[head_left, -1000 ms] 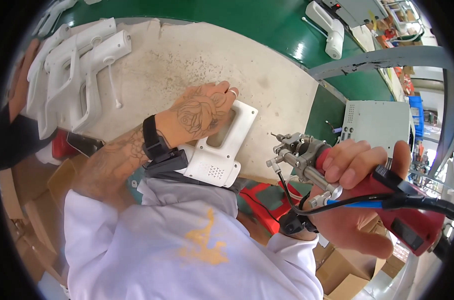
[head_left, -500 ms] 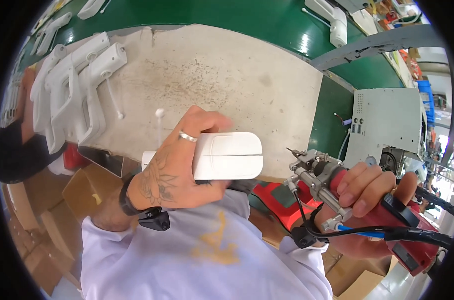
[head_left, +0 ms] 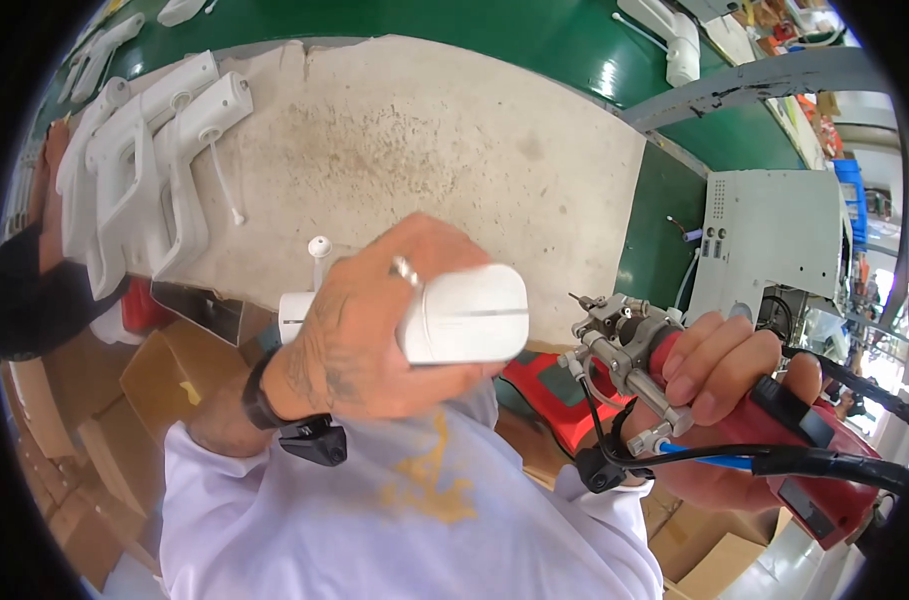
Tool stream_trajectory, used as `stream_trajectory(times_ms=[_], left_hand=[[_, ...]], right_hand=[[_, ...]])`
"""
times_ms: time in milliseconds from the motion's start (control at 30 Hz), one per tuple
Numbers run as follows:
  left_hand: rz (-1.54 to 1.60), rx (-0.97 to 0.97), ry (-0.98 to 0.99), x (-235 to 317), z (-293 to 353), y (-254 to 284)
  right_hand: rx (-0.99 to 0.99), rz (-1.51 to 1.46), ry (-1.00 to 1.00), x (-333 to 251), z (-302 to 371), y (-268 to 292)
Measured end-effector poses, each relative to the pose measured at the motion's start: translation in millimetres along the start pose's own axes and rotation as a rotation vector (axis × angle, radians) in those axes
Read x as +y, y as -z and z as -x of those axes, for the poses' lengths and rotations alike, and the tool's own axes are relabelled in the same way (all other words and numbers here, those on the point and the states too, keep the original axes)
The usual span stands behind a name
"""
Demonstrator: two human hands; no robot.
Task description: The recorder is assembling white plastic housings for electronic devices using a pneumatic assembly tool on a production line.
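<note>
My left hand (head_left: 380, 320) is wrapped round a white gun-shaped plastic housing (head_left: 470, 318) in front of my body. Its rounded end, with a seam along it, points right past my fingers. Behind my wrist a white cylindrical part (head_left: 293, 315) and a short stem with a round tip (head_left: 320, 247) stick out; the middle is hidden under my hand. On the right, my right hand (head_left: 725, 385) grips a red powered screwdriver (head_left: 825, 470) with a metal head (head_left: 620, 350). Its thin tip points left toward the housing, with a gap between them.
Several white gun-shaped housings (head_left: 150, 165) lie at the left of the pale worn board (head_left: 425, 150). A pale metal box (head_left: 770, 240) stands at the right, near a grey metal bar (head_left: 755, 90). Cardboard boxes (head_left: 180, 375) sit low on the left. Another person's dark sleeve (head_left: 50, 305) shows at far left.
My left hand has rolled over the housing, its fingers now closed further round it and its rounded end tilted. The screwdriver in my right hand has shifted slightly left.
</note>
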State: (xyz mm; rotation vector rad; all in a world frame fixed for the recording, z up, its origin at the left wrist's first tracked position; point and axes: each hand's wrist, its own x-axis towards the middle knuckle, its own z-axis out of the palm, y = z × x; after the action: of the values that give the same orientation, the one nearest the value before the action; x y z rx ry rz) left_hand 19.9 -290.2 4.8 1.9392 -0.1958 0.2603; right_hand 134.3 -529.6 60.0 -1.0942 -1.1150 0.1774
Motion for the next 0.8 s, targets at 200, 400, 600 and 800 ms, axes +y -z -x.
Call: stream_trajectory(times_ms=[200,400,600,800], left_hand=[[0.505,0.043,0.686,-24.1,-7.6,-6.7],[0.638,0.081,0.773,-51.7,11.6,-20.0],[0.874,0.084,0.809,-58.3,19.3,-33.1],[0.822,0.080,0.838,-62.1,31.2,-34.9]], right_hand=[[0.255,0.088,-0.067,-28.8,2.8,-35.7],[0.239,-0.003,0.190,-11.3,-14.8,-57.7],[0.249,0.055,0.165,-3.7,-27.3,-65.4],[0.298,-0.055,0.038,-4.7,-19.3,-82.0]])
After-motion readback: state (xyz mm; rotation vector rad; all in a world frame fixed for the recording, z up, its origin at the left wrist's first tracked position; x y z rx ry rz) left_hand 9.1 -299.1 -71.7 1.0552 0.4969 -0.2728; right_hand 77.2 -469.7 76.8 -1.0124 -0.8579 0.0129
